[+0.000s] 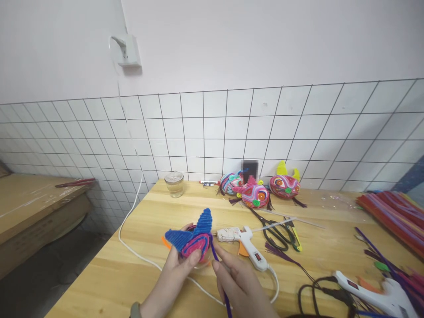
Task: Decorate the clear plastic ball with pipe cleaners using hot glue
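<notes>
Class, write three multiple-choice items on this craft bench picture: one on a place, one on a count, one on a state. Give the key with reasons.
1. Where is the glass jar?
A. By the wall tiles
B. In the left hand
C. On the floor

2. How many finished masks stand by the wall?
A. One
B. Three
C. Five

3. What is the left hand doing?
A. Lying flat, empty
B. Holding the blue-eared craft piece
C. Gripping scissors

Key: 1 A, it stands at the table's far edge. 2 B, three sit together. 3 B, the fingers wrap it while the right hand pinches a purple pipe cleaner.
</notes>
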Motion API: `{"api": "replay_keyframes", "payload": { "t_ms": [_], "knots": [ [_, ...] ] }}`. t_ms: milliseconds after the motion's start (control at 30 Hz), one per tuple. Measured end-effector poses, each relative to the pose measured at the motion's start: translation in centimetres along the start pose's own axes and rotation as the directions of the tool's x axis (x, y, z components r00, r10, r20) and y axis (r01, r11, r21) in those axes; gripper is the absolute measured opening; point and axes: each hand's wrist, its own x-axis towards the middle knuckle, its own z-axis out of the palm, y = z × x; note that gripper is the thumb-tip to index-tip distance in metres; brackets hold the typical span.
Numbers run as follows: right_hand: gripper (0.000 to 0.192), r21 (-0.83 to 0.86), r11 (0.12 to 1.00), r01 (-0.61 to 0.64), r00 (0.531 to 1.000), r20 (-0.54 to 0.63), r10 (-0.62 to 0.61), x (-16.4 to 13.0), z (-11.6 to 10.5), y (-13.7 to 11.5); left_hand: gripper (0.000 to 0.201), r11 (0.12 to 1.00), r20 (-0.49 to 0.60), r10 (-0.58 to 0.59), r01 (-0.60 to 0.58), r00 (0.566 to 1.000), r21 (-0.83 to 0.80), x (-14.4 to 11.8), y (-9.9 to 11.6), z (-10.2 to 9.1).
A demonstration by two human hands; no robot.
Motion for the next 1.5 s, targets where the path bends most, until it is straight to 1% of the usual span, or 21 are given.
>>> {"api": "replay_keyframes", "payload": {
  "t_ms": [133, 300, 433, 600, 733, 833, 900, 1067, 1200, 1367, 1500],
  "knots": [
    [0.060, -0.041, 0.999, 0.035, 0.999, 0.000, -0.035, -0.1, -0.1, 0.0, 0.075, 1.000, -0.010, 0.002, -0.002, 1.000, 0.005, -0.1, -0.3, 0.2],
    [0.055, -0.220, 0.970, 0.103, 0.994, -0.008, -0.108, -0.1, -0.5, 0.2, 0.072, 1.000, -0.026, 0.025, -0.025, 0.999, 0.015, -0.1, -0.7, 0.3],
    [0.050, -0.340, 0.929, 0.147, 0.987, -0.006, -0.158, -0.2, -0.7, 0.5, 0.069, 1.000, -0.028, 0.001, -0.001, 1.000, -0.006, 0.0, -0.9, 0.1],
    [0.046, -0.503, 0.829, 0.245, 0.954, -0.026, -0.297, -0.2, -0.7, 1.7, 0.053, 0.997, 0.001, -0.027, 0.027, 1.000, -0.067, 0.1, -1.0, 0.1],
    [0.046, -0.604, 0.740, 0.295, 0.926, -0.010, -0.377, -0.1, -0.5, 2.5, 0.047, 0.994, -0.012, -0.037, 0.035, 0.999, -0.100, 0.1, -0.9, 0.2],
    [0.048, -0.655, 0.695, 0.298, 0.915, -0.011, -0.403, -0.3, -0.3, 2.7, 0.048, 0.993, -0.039, -0.040, 0.036, 0.998, -0.109, 0.1, -0.9, 0.4],
    [0.051, -0.681, 0.661, 0.314, 0.900, -0.008, -0.436, -0.4, -0.2, 2.6, 0.049, 0.993, -0.045, -0.044, 0.038, 0.998, -0.115, 0.1, -1.0, 0.5],
    [0.057, -0.753, 0.547, 0.366, 0.862, 0.053, -0.504, -0.4, -0.1, 2.2, 0.047, 0.989, -0.035, -0.038, 0.033, 0.999, -0.142, 0.1, -1.0, 0.7],
    [0.062, -0.799, 0.472, 0.373, 0.831, 0.061, -0.553, -0.4, 0.0, 1.9, 0.048, 0.986, -0.017, -0.048, 0.045, 0.999, -0.159, 0.0, -1.0, 0.7],
    [0.051, -0.823, 0.401, 0.402, 0.801, 0.104, -0.589, -0.5, -0.2, 1.3, 0.051, 0.985, -0.023, -0.058, 0.053, 0.998, -0.164, 0.0, -1.3, 0.7],
    [0.048, -0.839, 0.357, 0.410, 0.776, 0.116, -0.620, -0.4, -0.2, 1.9, 0.052, 0.983, -0.029, -0.067, 0.061, 0.997, -0.173, 0.0, -1.2, 0.8]
  ]
}}
